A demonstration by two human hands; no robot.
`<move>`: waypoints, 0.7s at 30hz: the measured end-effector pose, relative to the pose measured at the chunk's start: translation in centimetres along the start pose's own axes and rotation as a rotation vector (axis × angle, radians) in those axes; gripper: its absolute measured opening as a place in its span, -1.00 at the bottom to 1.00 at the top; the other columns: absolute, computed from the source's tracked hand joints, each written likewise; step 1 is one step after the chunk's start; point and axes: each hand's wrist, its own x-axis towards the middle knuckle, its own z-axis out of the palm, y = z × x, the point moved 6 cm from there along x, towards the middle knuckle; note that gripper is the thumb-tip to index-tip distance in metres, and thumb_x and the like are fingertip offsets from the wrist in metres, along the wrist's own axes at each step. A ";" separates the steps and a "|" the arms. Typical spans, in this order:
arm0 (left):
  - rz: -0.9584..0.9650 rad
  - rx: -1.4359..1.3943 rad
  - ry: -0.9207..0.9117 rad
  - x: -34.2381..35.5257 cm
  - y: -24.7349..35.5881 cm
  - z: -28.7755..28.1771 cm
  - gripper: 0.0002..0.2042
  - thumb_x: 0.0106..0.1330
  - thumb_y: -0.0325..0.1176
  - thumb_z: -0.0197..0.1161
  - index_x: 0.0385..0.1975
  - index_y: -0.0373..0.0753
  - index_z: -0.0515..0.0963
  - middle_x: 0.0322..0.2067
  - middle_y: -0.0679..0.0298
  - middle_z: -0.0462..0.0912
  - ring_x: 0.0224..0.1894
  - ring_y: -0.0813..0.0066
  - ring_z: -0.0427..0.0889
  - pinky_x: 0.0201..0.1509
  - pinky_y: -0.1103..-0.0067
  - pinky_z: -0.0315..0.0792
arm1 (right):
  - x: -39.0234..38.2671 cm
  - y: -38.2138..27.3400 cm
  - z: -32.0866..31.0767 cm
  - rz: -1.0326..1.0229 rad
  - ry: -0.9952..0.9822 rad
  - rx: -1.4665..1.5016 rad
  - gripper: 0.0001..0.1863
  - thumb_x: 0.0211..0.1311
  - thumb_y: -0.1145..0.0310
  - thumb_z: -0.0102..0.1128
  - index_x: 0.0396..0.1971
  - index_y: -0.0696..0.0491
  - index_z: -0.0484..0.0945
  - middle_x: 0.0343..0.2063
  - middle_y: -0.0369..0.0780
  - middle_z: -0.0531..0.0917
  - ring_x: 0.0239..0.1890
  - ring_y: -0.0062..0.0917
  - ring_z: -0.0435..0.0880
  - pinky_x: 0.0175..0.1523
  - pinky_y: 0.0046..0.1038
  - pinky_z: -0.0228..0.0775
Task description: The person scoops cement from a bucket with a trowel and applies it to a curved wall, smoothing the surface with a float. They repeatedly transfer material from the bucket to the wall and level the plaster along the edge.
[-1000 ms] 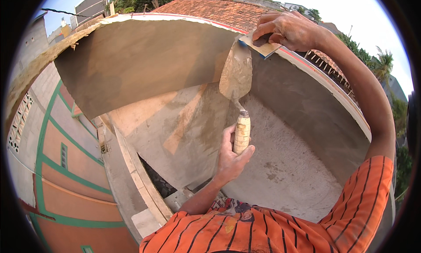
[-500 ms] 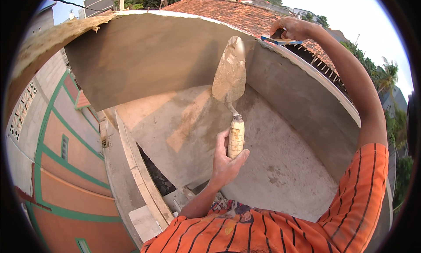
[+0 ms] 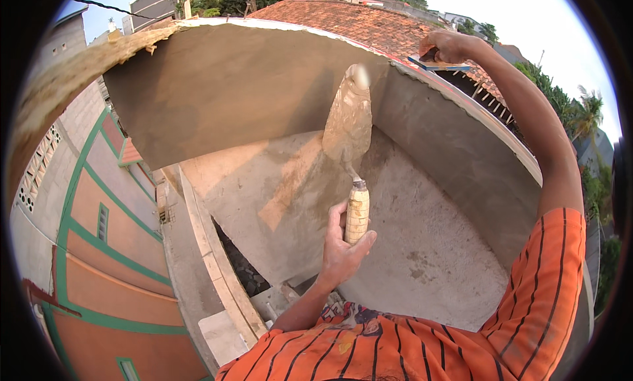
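We are seeing a leaf-shaped plastering trowel (image 3: pixel 347 127) at the middle of the view, its long axis running nearly upright and its rounded tip pointing up and away from the person. Its blade is carrying a grey, mortar-like coating and overlapping the smooth far wall (image 3: pixel 217 91); its ribbed, pale handle (image 3: pixel 357 213) is pointing down toward the wearer. We are finding the left hand (image 3: pixel 344 257) wrapping fingers and thumb around this handle. At upper right, we are observing the right hand (image 3: pixel 455 46) curling over the dark grip of a blue-edged plastering float (image 3: pixel 440 65). The float is lying almost edge-on, its long axis running left to right; we are not able to tell whether it is touching the right-hand wall (image 3: pixel 455 137). At lower left, a triangular opening (image 3: pixel 242 265) is showing dark, broken-looking pieces inside.
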 end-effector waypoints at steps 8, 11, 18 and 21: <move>0.012 0.018 -0.047 0.2 -0.3 0.6 -0.33 0.25 -0.53 0.32 0.31 -0.30 0.11 -0.17 0.17 0.49 -0.44 0.65 0.53 -0.47 0.69 0.47 | 0.5 -2.6 0.5 -0.174 0.054 0.082 -0.55 0.11 0.57 0.25 0.06 -0.01 0.60 0.04 -0.17 0.64 0.16 -0.27 0.57 0.20 -0.26 0.43; 0.001 0.012 -0.030 -0.3 -0.4 0.5 -0.33 0.24 -0.53 0.32 0.31 -0.30 0.11 -0.17 0.17 0.49 -0.44 0.65 0.53 -0.47 0.69 0.48 | -0.3 -0.7 0.7 -0.047 -0.041 -0.198 -0.54 0.09 0.57 0.26 0.05 -0.02 0.60 0.05 -0.18 0.63 0.17 -0.29 0.57 0.17 -0.27 0.47; -0.018 -0.027 -0.038 -0.1 -0.4 0.6 -0.34 0.25 -0.57 0.30 0.31 -0.30 0.11 -0.15 0.15 0.47 -0.45 0.64 0.53 -0.47 0.68 0.48 | -2.3 -0.6 -0.3 -0.083 0.023 0.119 -0.51 0.07 0.51 0.30 0.08 -0.02 0.58 0.10 -0.20 0.58 0.20 -0.28 0.52 0.28 -0.21 0.37; -0.039 -0.033 -0.085 -0.1 -0.2 0.7 -0.34 0.25 -0.54 0.31 0.32 -0.30 0.13 -0.12 0.21 0.44 -0.35 0.68 0.50 -0.40 0.69 0.47 | -3.4 -1.1 0.7 -0.073 -0.024 0.093 -0.54 0.06 0.51 0.29 0.04 0.00 0.59 0.06 -0.20 0.61 0.18 -0.28 0.54 0.22 -0.19 0.42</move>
